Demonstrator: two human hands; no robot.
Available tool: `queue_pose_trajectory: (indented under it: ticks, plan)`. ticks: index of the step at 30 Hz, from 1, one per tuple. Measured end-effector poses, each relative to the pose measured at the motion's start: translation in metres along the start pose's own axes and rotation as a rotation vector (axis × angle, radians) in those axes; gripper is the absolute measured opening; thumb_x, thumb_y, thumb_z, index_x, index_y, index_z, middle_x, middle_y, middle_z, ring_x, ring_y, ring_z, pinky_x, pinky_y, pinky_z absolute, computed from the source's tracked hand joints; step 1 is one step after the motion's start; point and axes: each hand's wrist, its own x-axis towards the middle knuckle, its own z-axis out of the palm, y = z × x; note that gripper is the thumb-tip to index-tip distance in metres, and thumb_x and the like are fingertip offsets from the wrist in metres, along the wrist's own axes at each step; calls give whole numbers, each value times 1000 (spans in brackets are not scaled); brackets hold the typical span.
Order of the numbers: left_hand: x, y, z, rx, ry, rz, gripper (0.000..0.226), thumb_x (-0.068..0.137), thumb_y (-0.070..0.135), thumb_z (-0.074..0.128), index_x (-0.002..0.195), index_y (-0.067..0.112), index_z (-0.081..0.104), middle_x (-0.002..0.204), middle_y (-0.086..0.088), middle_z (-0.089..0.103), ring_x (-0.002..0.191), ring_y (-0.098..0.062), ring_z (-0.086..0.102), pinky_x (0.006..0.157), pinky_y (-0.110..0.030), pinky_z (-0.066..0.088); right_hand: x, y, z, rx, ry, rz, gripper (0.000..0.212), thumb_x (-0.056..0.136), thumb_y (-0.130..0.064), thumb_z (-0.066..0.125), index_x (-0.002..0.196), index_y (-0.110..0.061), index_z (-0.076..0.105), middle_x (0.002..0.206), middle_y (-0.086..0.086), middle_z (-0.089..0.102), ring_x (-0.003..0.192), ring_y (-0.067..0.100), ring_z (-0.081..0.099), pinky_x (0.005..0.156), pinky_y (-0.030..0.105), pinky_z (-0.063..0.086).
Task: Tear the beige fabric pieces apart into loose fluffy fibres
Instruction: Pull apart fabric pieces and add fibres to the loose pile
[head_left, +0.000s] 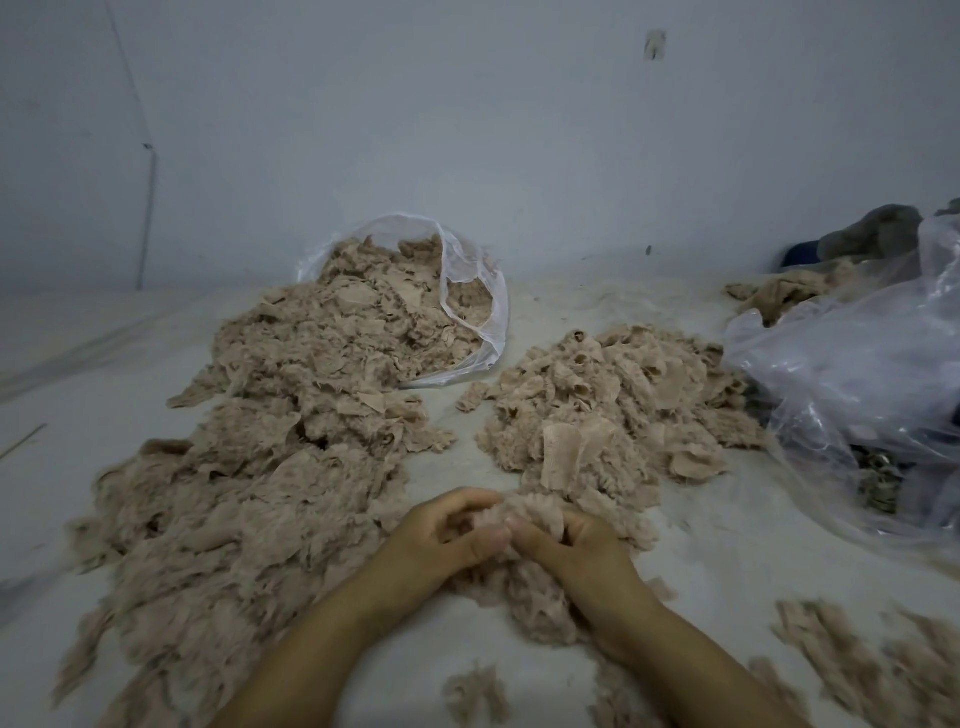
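Note:
My left hand (439, 535) and my right hand (571, 545) meet at the lower middle, both gripping one beige fabric piece (530, 512) between curled fingers and thumbs. Fluffy torn fibre (524, 597) hangs under my hands. A heap of beige fabric pieces (608, 405) lies just beyond my hands to the right. A larger, looser pile (249, 493) spreads along the left, running up into a clear plastic bag (467, 280).
A crumpled clear plastic bag (857, 374) sits at the right, with dark cloth (872, 234) behind it. Fibre tufts (872, 670) lie at the lower right and near my forearms. The pale floor (78, 405) meets a grey wall at the back.

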Motion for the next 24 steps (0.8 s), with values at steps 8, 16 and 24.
queue_pose_trajectory:
  ticks: [8, 16, 24]
  plan:
    - [9, -2, -8, -397, 499, -90, 25, 93, 13, 52, 70, 12, 62, 67, -7, 60, 61, -18, 55, 59, -31, 49, -1, 1, -2, -201, -114, 85, 20, 82, -22, 70, 63, -21, 73, 65, -3, 68, 62, 7, 58, 62, 17, 46]
    - [4, -2, 4, -509, 112, -166, 19, 74, 21, 67, 85, 6, 66, 63, -8, 59, 46, -12, 49, 45, -22, 43, -1, 5, 2, -663, 37, -407, 61, 73, -22, 80, 121, -48, 51, 118, -21, 47, 105, -10, 47, 81, 5, 40]
    - [3, -10, -6, -37, 123, -77, 33, 70, 41, 71, 95, 21, 67, 87, 3, 66, 75, -5, 63, 68, -18, 52, 10, -7, -6, 343, 216, -57, 15, 94, -8, 53, 104, -10, 63, 90, 7, 73, 81, 17, 71, 65, 21, 55]
